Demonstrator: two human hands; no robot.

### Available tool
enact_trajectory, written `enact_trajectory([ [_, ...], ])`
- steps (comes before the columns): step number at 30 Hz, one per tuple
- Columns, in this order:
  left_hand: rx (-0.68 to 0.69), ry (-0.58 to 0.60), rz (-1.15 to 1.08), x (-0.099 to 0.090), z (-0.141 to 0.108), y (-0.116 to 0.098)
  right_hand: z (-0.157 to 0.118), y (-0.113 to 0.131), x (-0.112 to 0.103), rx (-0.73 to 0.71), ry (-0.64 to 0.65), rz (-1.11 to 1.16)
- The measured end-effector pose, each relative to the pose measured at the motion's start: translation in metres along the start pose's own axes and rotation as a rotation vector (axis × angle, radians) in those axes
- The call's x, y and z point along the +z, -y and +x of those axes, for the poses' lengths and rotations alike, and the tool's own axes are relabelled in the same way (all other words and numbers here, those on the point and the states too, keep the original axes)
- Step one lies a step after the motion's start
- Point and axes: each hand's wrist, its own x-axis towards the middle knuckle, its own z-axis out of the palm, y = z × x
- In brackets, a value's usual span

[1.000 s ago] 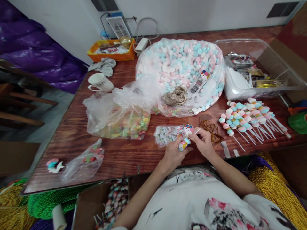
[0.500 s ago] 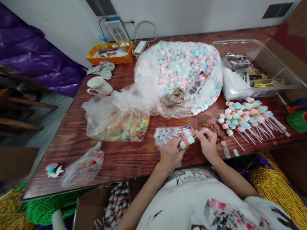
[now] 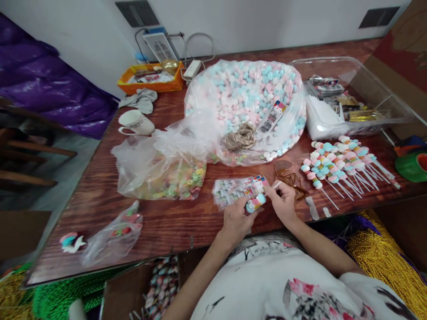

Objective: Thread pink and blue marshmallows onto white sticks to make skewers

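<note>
My left hand (image 3: 236,218) is closed around a candy skewer (image 3: 255,203) of pastel pieces in a printed wrapper, low at the centre. Beside it, partly behind my fingers, printed bags (image 3: 233,191) lie fanned on the table. My right hand (image 3: 283,202) is pinched on a white stick (image 3: 276,185) at the right of the bags. Gold twist ties (image 3: 290,178) lie just beyond my right hand. Further right is a pile of finished candy skewers (image 3: 336,162) with white sticks pointing toward me.
Behind stands a large bag of marshmallows (image 3: 247,89), with a bag of gummies (image 3: 160,173) to its left. A clear bin (image 3: 320,124) stands back right, a mug (image 3: 136,122) and orange tray (image 3: 150,85) back left. Green tape (image 3: 408,168) sits far right.
The skewer in my left hand has shifted slightly left and down. My right hand has moved a little left, nearer the skewer. The whole view has shifted slightly.
</note>
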Motion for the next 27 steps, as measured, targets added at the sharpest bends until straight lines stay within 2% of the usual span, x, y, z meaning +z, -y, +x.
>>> enact_trajectory([
  [4,-0.15,0.05,-0.219,0.0,0.001,-0.006,-0.002,0.002,0.005,0.082,0.123,0.086],
  [6,-0.218,0.122,-0.384,-0.002,0.003,-0.009,-0.001,0.004,0.004,0.087,0.221,0.133],
  [10,-0.286,0.355,-0.678,-0.016,0.009,-0.012,0.004,0.009,-0.007,0.017,0.373,0.128],
  [14,-0.328,0.595,-0.843,-0.028,0.015,-0.013,0.013,0.017,-0.022,-0.145,0.541,0.03],
  [17,-0.381,0.762,-0.934,-0.028,0.017,-0.017,0.017,0.026,-0.032,-0.225,0.643,-0.05],
  [19,-0.4,0.799,-0.967,-0.027,0.018,-0.02,0.019,0.032,-0.037,-0.246,0.687,-0.084],
  [23,-0.376,0.788,-0.976,-0.028,0.019,-0.023,0.02,0.036,-0.043,-0.261,0.705,-0.073],
  [27,-0.378,0.792,-0.982,-0.032,0.014,-0.016,0.019,0.034,-0.047,-0.261,0.703,-0.049],
])
